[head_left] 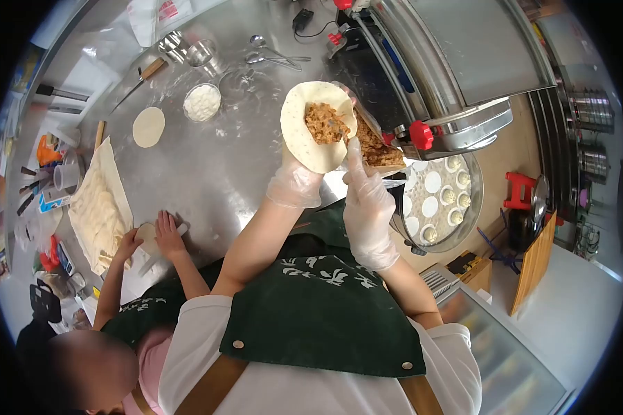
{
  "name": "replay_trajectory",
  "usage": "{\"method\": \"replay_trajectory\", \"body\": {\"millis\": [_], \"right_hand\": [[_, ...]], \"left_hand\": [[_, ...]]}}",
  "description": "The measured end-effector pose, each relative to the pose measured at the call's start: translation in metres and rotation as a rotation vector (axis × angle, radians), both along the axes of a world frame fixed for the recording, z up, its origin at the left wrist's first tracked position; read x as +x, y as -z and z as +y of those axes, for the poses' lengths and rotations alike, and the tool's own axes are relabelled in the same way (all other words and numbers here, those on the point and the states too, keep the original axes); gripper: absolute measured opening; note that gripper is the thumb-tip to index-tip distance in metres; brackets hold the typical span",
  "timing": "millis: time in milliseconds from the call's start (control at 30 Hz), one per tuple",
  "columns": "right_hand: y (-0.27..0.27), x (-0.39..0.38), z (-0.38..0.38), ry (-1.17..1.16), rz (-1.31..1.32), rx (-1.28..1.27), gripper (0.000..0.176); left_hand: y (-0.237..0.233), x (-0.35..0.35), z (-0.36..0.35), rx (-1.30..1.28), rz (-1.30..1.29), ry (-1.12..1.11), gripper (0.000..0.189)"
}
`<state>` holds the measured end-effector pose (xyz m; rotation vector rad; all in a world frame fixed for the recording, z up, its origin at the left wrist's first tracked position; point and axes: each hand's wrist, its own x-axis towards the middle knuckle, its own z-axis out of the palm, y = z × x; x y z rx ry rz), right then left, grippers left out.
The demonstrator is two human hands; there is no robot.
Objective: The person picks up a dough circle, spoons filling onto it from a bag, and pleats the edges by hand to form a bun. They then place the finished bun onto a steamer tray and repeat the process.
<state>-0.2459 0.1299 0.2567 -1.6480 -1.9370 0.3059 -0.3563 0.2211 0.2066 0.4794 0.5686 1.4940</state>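
A round dough wrapper [299, 149] rests on my gloved left hand [298, 183], which supports it from below; the fingers are mostly hidden under the dough. Brown chopped filling [325, 123] sits in the middle of the wrapper. My right hand [368, 207], also gloved, is closed around a slim filling tool whose tip meets the filling at the wrapper's right edge. Most of that tool is covered by my fingers, with the index finger stretched along it. Just behind the right hand stands a container of brown filling [377, 146], partly hidden.
Right of my hand, a round pan [476, 207] holds paper liners and several small buns. A dough machine [457, 83] stands at the back right. Leftward lie a bowl of white stuff [202, 102], spoons [273, 61], a dough round [149, 127] and a dough sheet [100, 200]. A co-worker's hands [167, 235] handle dough.
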Motion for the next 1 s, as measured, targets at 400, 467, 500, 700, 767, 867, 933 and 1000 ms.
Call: {"method": "replay_trajectory", "body": {"millis": [400, 467, 500, 700, 767, 867, 933, 1000], "right_hand": [[-0.008, 0.009, 0.006, -0.099, 0.143, 0.031, 0.060], [0.008, 0.007, 0.006, -0.106, 0.047, -0.003, 0.060], [0.010, 0.005, 0.007, -0.109, -0.001, -0.019, 0.060], [0.000, 0.006, 0.016, -0.115, 0.100, -0.017, 0.055], [-0.002, 0.005, 0.018, -0.086, 0.190, -0.084, 0.054], [-0.016, 0.009, 0.021, 0.006, 0.421, -0.236, 0.051], [-0.022, 0.013, 0.028, 0.086, 0.555, -0.331, 0.049], [-0.016, 0.023, 0.035, 0.146, 0.473, -0.304, 0.047]], "left_hand": [[0.021, -0.018, -0.005, 0.059, -0.411, 0.118, 0.035], [0.024, -0.014, -0.003, -0.033, -0.363, 0.067, 0.035], [0.026, -0.011, -0.001, -0.078, -0.339, 0.042, 0.036], [0.030, -0.014, -0.001, 0.041, -0.315, 0.068, 0.038], [0.031, -0.019, -0.001, 0.014, -0.548, 0.179, 0.035], [0.020, -0.020, -0.013, 0.046, -0.172, 0.001, 0.033], [0.012, -0.020, -0.013, 0.090, 0.267, -0.109, 0.034], [0.011, -0.022, -0.006, 0.131, 0.652, -0.097, 0.036]]}}
